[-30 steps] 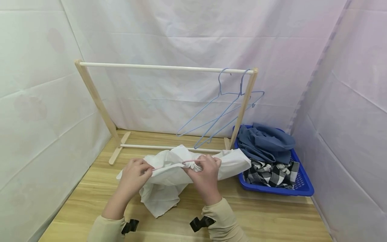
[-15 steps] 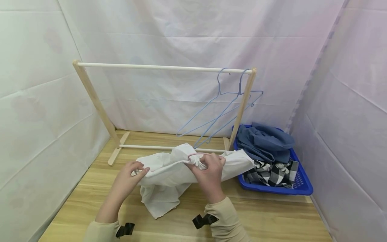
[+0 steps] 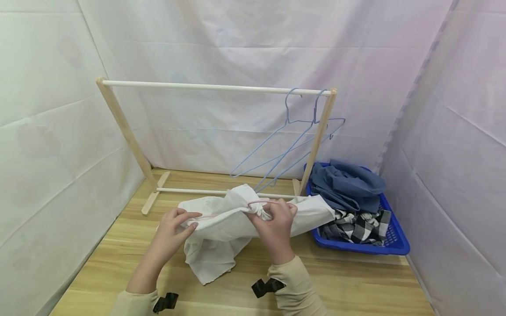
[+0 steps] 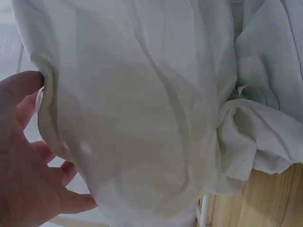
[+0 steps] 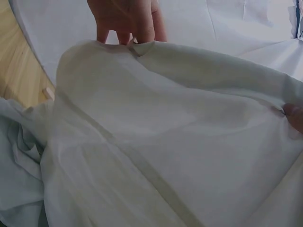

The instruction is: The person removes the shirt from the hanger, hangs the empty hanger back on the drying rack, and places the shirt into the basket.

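A white garment (image 3: 221, 232) hangs bunched between both hands above the wooden table (image 3: 348, 281), with a thin pink hanger (image 3: 258, 203) threaded through it. My left hand (image 3: 175, 228) pinches the garment's left edge together with the hanger's end. My right hand (image 3: 272, 219) grips the gathered cloth at the hanger's hook. In the left wrist view the white cloth (image 4: 142, 109) fills the frame, the left hand's fingers (image 4: 26, 156) curled at its edge. In the right wrist view the same cloth (image 5: 161, 142) spreads wide, with the left hand's fingers (image 5: 125, 21) on its far edge.
A wooden clothes rack (image 3: 213, 87) stands at the back of the table. Two blue wire hangers (image 3: 288, 145) hang at its right end. A blue basket (image 3: 395, 245) at the right holds a blue garment (image 3: 345, 184) and a checked black-and-white one (image 3: 356, 226). White sheets wall the space.
Both hands have lifted the garment slightly and drawn it further along the pink hanger. The left hand shifted a little left and lower. Rack, basket and blue hangers are as before.
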